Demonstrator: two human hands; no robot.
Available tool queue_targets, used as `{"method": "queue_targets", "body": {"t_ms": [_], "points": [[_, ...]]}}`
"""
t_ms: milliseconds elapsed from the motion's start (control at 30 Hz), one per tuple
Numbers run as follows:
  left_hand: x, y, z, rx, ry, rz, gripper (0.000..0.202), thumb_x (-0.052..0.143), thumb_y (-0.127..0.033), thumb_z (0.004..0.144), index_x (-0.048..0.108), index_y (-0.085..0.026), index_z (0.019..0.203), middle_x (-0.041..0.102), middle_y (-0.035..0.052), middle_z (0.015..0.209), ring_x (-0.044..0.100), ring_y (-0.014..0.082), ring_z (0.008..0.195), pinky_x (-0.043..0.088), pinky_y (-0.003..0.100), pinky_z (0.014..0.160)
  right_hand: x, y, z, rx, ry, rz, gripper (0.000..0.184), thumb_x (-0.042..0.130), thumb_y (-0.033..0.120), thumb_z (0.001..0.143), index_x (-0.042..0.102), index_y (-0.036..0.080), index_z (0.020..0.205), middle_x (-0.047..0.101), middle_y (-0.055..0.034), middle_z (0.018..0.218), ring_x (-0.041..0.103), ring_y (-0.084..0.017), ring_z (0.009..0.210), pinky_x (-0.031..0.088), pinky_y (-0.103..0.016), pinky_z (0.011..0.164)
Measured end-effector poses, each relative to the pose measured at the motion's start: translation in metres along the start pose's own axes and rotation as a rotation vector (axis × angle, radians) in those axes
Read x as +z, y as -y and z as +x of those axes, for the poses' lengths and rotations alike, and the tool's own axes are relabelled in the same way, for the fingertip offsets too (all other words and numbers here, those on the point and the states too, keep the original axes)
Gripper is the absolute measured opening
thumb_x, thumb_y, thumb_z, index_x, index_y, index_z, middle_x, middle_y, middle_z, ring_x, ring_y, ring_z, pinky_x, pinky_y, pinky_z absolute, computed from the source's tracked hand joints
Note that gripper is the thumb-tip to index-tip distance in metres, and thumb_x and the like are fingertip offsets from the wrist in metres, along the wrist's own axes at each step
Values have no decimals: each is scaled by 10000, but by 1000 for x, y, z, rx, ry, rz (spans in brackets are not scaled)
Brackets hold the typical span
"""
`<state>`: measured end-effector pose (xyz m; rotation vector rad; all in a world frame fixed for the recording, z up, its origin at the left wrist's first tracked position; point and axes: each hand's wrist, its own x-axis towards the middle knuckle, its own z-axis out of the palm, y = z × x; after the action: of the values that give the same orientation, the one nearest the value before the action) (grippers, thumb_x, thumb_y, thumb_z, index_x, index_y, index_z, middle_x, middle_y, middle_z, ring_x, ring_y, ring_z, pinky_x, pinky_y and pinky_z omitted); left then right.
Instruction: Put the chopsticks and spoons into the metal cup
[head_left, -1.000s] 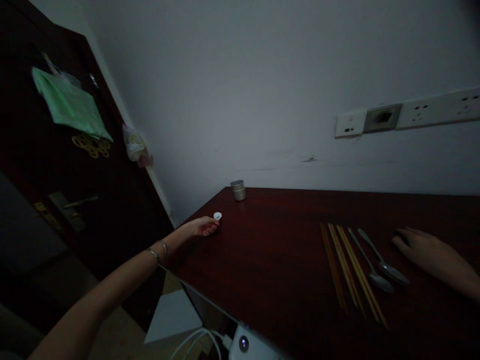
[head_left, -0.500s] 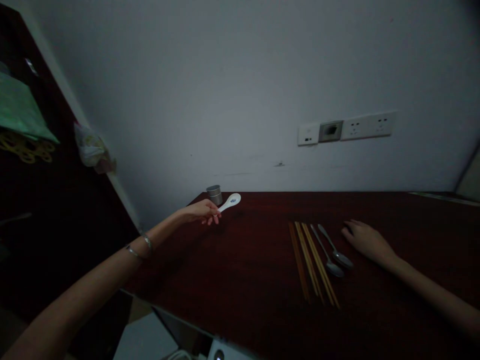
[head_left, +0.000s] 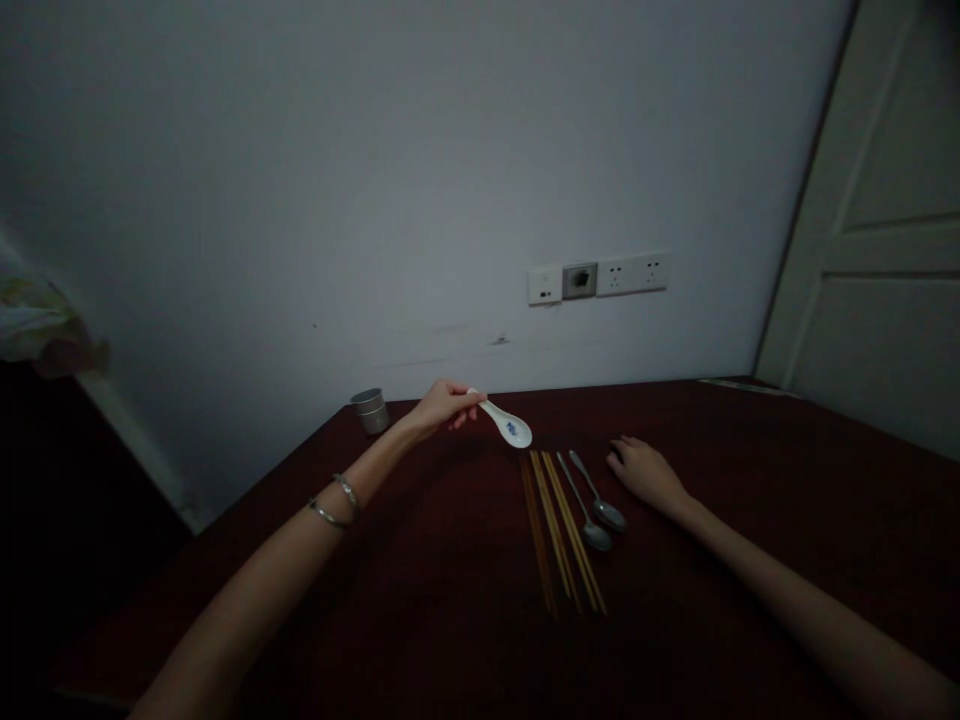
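Observation:
My left hand is closed on the handle of a white ceramic spoon with a blue mark in its bowl, and holds it in the air above the dark red table. The spoon's bowl hangs just over the far ends of several wooden chopsticks lying side by side. To their right lie two metal spoons. My right hand rests flat on the table beside the metal spoons, fingers stretched out, holding nothing.
A small metal cup stands at the table's far left by the white wall. A socket strip is on the wall above the table. A pale door is on the right.
My left hand lifted the white spoon from the table's left edge and carried it right, toward the chopsticks. The view swung right. My right hand stayed beside the metal spoons.

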<state>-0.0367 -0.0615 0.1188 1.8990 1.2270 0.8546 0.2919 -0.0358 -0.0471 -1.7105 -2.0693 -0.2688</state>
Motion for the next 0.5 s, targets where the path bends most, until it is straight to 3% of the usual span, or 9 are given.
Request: {"method": "queue_targets", "body": {"t_ms": [233, 500], "points": [[50, 2, 33, 81, -16, -268, 351, 561, -444, 724, 548, -114, 607, 452, -40, 447, 294, 9, 304, 177, 186, 328, -2, 3, -2, -3, -8, -61, 364, 353, 260, 822, 621, 78, 987, 592, -182, 1087, 522, -259, 1057, 383, -366, 913], [91, 2, 41, 73, 33, -332, 381, 577, -487, 696, 591, -106, 682, 398, -61, 406, 278, 12, 300, 169, 179, 325, -6, 5, -2, 21, -4, -60, 349, 367, 264, 822, 625, 103, 994, 599, -162, 1085, 520, -248, 1061, 390, -353, 905]]}}
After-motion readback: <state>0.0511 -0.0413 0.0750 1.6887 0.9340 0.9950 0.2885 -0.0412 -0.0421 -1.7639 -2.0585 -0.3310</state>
